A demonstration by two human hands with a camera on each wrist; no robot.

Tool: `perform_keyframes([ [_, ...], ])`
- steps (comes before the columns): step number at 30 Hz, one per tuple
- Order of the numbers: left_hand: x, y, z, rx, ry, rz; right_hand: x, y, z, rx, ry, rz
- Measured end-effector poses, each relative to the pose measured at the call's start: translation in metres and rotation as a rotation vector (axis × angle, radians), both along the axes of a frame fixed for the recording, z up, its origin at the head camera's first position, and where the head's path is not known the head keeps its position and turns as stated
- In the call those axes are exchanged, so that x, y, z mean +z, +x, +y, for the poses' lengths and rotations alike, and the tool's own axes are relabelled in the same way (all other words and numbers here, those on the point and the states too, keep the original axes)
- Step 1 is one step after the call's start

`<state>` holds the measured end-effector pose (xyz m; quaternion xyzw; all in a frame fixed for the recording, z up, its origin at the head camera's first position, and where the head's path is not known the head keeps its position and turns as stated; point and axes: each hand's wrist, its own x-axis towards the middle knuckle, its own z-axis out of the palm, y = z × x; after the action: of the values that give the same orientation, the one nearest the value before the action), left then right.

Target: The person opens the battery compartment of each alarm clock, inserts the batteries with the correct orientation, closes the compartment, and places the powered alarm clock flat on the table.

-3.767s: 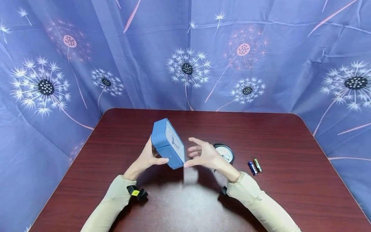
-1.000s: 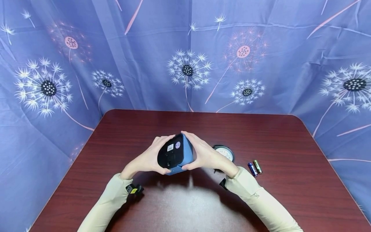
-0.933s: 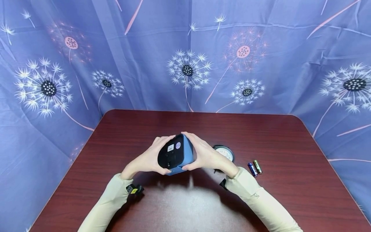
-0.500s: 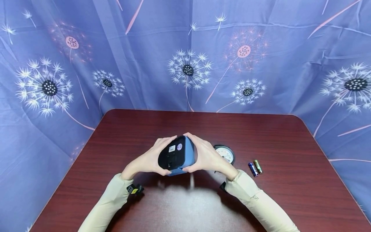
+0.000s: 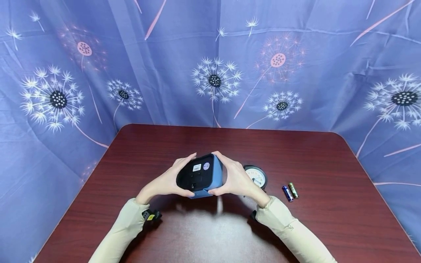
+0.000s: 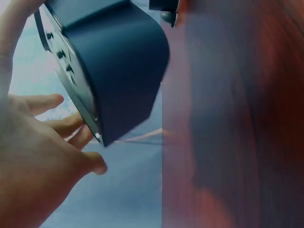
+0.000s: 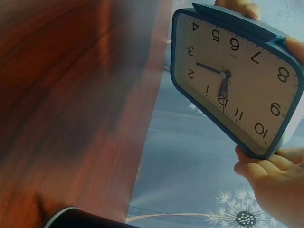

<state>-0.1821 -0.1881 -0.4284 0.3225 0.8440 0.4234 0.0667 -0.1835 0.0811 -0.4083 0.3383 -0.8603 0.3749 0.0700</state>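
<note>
A blue table clock [image 5: 196,175] is held above the table, its black back with a white label and purple sticker towards the head camera. Its white face [image 7: 251,85] shows only from the far side, in the right wrist view. My left hand [image 5: 166,180] holds the left side, with thumb low and index finger high. The left hand's other fingers [image 6: 71,124] are spread by the face. My right hand [image 5: 235,178] grips the right side between thumb and fingers. Part of each hand's fingers is hidden behind the clock in the head view.
A round black clock [image 5: 255,176] with a white dial stands beyond my right wrist, partly covered by it. Further right, a blue battery [image 5: 287,193] and a green battery [image 5: 293,190] lie side by side on the dark red table [image 5: 335,219]. A patterned curtain [image 5: 174,73] hangs behind.
The blue clock has turned from showing its face to showing its back, and my right hand has taken hold of it. During the last second there is only a slight shift.
</note>
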Motion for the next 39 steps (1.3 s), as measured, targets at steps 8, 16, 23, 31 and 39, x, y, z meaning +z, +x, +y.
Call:
perform_keyframes([
  [8, -0.01, -0.003, -0.022, -0.06, 0.123, -0.166, -0.001, 0.0, 0.002, 0.001, -0.045, -0.017],
  [16, -0.016, -0.002, -0.035, -0.098, 0.221, -0.268, 0.001, 0.0, 0.003, 0.022, -0.117, -0.045],
  [23, -0.018, -0.003, -0.037, -0.075, 0.249, -0.283, -0.001, 0.0, 0.004, 0.031, -0.193, -0.146],
  [31, -0.016, -0.004, -0.037, -0.11, 0.35, -0.271, 0.0, -0.001, 0.005, 0.073, -0.232, -0.197],
  [39, -0.017, -0.006, -0.041, -0.18, 0.458, -0.29, 0.001, 0.0, 0.007, 0.064, -0.17, -0.21],
])
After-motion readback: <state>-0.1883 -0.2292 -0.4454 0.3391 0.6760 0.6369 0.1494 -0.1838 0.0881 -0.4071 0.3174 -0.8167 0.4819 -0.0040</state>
